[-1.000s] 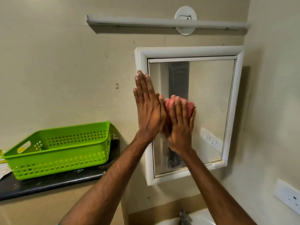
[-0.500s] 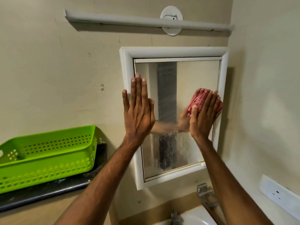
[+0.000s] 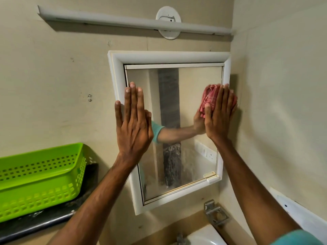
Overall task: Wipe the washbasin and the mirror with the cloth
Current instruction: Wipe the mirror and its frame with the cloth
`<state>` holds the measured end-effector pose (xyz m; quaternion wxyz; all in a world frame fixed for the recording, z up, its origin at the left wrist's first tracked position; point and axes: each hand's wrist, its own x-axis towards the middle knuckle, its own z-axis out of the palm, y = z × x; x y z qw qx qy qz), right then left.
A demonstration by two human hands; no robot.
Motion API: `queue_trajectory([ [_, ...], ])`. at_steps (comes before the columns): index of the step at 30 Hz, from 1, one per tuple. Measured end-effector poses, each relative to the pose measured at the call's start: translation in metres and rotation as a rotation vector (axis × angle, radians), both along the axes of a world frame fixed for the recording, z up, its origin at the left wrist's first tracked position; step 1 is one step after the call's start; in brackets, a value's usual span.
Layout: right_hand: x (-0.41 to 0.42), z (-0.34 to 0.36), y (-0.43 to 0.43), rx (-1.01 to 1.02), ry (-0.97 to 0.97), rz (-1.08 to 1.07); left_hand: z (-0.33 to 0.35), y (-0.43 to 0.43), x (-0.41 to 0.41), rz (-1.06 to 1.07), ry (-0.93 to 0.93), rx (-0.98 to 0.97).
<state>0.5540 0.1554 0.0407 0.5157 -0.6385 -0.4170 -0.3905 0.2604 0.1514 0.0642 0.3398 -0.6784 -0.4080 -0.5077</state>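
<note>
A white-framed mirror (image 3: 196,82) hangs on the beige wall. My right hand (image 3: 219,115) presses a bunched red cloth (image 3: 209,96) flat against the glass at the mirror's right edge. My left hand (image 3: 132,121) lies flat with fingers straight on the mirror's left frame and glass, holding nothing. The glass looks streaked and smeared in its lower half. The white washbasin (image 3: 203,237) shows at the bottom edge, mostly cut off, with a tap (image 3: 180,238) at its back.
A green plastic basket (image 3: 40,177) sits on a dark counter (image 3: 35,225) at the left. A metal holder (image 3: 216,214) is fixed below the mirror. A tube light (image 3: 123,21) runs above. A white switch plate (image 3: 299,211) is on the right wall.
My right hand slid the cloth from the middle of the glass to the right edge. My left hand stayed on the mirror's left side.
</note>
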Motion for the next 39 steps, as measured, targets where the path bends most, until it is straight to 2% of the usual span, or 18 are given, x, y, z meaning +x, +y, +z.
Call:
queue_trajectory([
  [3, -0.005, -0.008, 0.005, 0.017, 0.039, -0.005, -0.001, 0.000, 0.001, 0.008, -0.006, 0.013],
  [10, -0.013, -0.133, -0.009, -0.073, 0.126, 0.089, -0.002, -0.001, 0.001, 0.011, 0.027, 0.022],
  [19, -0.003, -0.046, 0.003, 0.031, 0.084, 0.067, -0.004, 0.003, 0.000, -0.003, 0.086, 0.051],
  [26, -0.012, -0.125, -0.002, 0.013, 0.160, 0.110, -0.002, 0.003, -0.003, -0.126, 0.054, 0.075],
  [32, -0.038, -0.122, 0.005, 0.034, 0.264, 0.139, -0.001, 0.002, -0.006, -0.259, 0.022, 0.082],
  [39, -0.149, -0.129, -0.002, -0.018, 0.135, 0.258, -0.002, 0.001, -0.008, -0.363, 0.009, 0.061],
])
